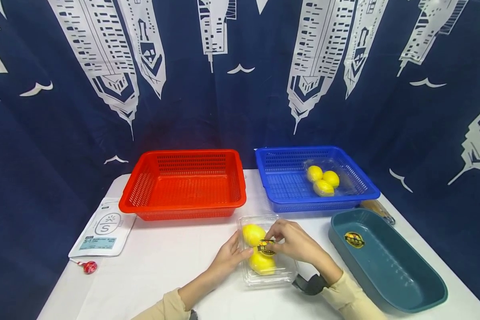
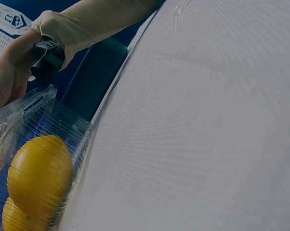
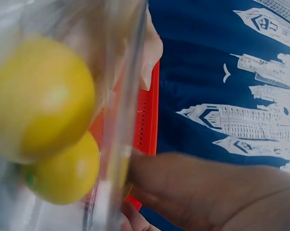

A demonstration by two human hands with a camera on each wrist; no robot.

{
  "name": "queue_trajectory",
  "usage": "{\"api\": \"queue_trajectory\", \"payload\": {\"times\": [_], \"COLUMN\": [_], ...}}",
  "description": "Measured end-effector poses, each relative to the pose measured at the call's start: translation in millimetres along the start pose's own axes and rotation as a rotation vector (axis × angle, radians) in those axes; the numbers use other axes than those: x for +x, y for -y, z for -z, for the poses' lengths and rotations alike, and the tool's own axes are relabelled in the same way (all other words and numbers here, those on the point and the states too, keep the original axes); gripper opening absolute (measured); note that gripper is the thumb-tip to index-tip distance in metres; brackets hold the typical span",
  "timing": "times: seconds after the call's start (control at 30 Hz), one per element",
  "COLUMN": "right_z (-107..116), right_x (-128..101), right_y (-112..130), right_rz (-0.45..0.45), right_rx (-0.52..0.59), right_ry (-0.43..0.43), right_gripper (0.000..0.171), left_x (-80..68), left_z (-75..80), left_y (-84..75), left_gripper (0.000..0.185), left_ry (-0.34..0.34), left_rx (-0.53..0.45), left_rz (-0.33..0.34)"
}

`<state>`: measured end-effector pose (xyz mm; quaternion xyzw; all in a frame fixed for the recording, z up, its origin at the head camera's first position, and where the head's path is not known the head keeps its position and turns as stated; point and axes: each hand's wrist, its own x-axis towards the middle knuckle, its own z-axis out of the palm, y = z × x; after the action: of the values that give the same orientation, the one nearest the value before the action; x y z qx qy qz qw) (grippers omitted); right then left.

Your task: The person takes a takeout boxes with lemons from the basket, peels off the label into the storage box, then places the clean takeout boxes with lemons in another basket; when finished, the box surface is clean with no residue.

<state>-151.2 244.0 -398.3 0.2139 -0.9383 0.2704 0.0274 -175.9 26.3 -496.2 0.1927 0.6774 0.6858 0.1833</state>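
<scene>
A clear plastic clamshell box [image 1: 282, 271] with yellow lemons [image 1: 262, 263] inside is between the two hands near the table's front. My left hand [image 1: 229, 258] grips its left side, with the thumb over the lid. A round black-and-gold sticker [image 1: 266, 247] lies at the lid. My right hand [image 1: 294, 242] pinches the sticker with curled fingers, which partly hide it. In the left wrist view, lemons [image 2: 40, 175] show through the ribbed wall. The right wrist view has the right thumb [image 3: 183, 185] close against the lid, blurred.
Behind stand a red basket [image 1: 184, 213] and a blue basket [image 1: 316, 206] holding another clear box of lemons [image 1: 323, 187]. A green tub [image 1: 388, 258] with a similar sticker [image 1: 354, 239] is at right. At left lie a white packet [image 1: 104, 231] and a red lollipop [image 1: 90, 267].
</scene>
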Motion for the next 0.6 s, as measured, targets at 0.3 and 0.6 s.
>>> {"api": "queue_trajectory", "payload": {"times": [0.3,0.6], "right_z": [2.3,-0.3], "right_x": [9.7,11.2], "right_y": [4.0,-0.5], "right_rz": [0.0,-0.023], "right_rx": [-0.032,0.029], "right_ry": [0.017,0.042], "right_gripper": [0.009,0.009], "left_x": [1.2,1.1], "left_z": [2.1,1.3], "left_y": [-0.5,0.4], "left_gripper": [0.091,0.09], "left_ry": [0.0,0.006], "left_rx": [0.002,-0.008], "left_rz": [0.006,0.009]}}
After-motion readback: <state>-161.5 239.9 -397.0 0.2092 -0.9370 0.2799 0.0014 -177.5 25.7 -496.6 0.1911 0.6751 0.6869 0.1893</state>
